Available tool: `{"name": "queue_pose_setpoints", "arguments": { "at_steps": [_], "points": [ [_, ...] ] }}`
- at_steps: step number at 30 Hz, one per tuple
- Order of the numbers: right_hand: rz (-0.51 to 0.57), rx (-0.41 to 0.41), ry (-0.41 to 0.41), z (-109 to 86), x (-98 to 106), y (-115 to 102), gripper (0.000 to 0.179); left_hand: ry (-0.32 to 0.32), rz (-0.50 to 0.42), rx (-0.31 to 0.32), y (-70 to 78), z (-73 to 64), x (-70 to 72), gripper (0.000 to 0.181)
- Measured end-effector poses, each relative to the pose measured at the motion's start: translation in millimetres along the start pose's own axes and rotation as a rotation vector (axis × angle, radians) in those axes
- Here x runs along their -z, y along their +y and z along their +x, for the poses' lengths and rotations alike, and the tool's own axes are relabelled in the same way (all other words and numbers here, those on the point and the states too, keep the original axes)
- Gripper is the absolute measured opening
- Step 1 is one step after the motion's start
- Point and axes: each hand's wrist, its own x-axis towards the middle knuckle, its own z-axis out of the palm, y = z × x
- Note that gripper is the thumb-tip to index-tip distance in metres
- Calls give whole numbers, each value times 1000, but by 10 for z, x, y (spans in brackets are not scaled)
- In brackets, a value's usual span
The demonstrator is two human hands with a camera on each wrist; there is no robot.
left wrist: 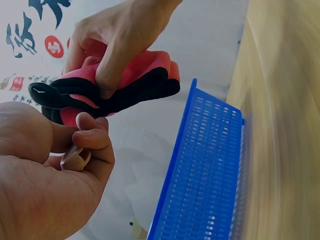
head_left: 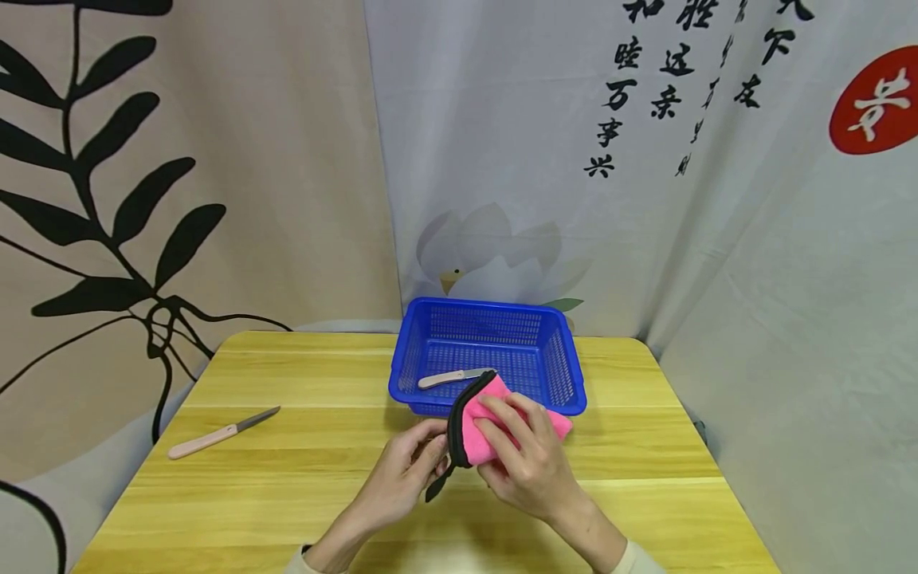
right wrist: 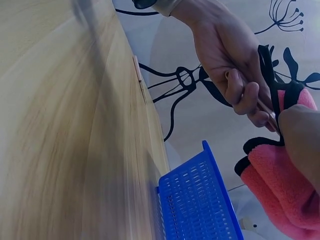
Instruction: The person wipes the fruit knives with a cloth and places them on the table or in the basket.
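My left hand (head_left: pixel 406 470) grips a knife by its pale beige handle (left wrist: pixel 75 160); the rounded end pokes out of the curled fingers in the left wrist view. The right hand (head_left: pixel 527 458) holds a folded pink cloth (head_left: pixel 476 422) with black edging, fingers spread over it and thumb pressing its edge. In the right wrist view the knife's far part runs up to the cloth, which hides the rest. Both hands are in front of the blue plastic basket (head_left: pixel 570 359), the cloth overlapping its near rim in the head view.
A knife (head_left: pixel 441 379) with a beige handle lies inside the basket. Another such knife (head_left: pixel 208 441) lies at the left of the wooden table (head_left: pixel 301 510), blade pointing right and away. A printed curtain (head_left: pixel 502 159) hangs behind the table.
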Motion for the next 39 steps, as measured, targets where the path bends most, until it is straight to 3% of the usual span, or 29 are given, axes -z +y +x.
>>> {"name": "queue_pose_setpoints", "arguments": {
  "at_steps": [9, 29, 39],
  "points": [
    [-18, -30, -4, -51, 31, 72, 30, 6, 7, 32, 8, -6, -9, 26],
    [-40, -83, -19, -147, 51, 196, 36, 14, 24, 25, -14, -34, -12, 25],
    [-48, -101, -24, -149, 72, 237, 35, 1, 14, 51, -30, -33, -7, 28]
  ]
}}
